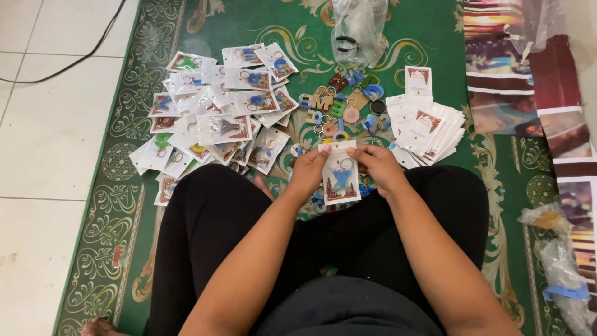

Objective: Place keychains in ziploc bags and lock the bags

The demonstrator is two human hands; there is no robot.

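left hand (pixel 309 169), right hand (pixel 378 165), holding keychain packet (pixel 340 174)

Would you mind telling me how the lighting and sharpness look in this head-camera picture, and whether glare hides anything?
Head view: even, soft light with faint shadows; the packet between the left hand and right hand is fairly sharp; glare on the clear plastic bag and the sleeved pile blurs their contents; edges bend slightly from the wide lens.

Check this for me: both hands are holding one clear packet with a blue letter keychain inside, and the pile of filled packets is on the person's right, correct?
Not quite. The head view shows the pile of filled packets on the person's left; the stack on the right is empty backing cards. The rest holds: the left hand and right hand hold one clear packet with a blue letter keychain.
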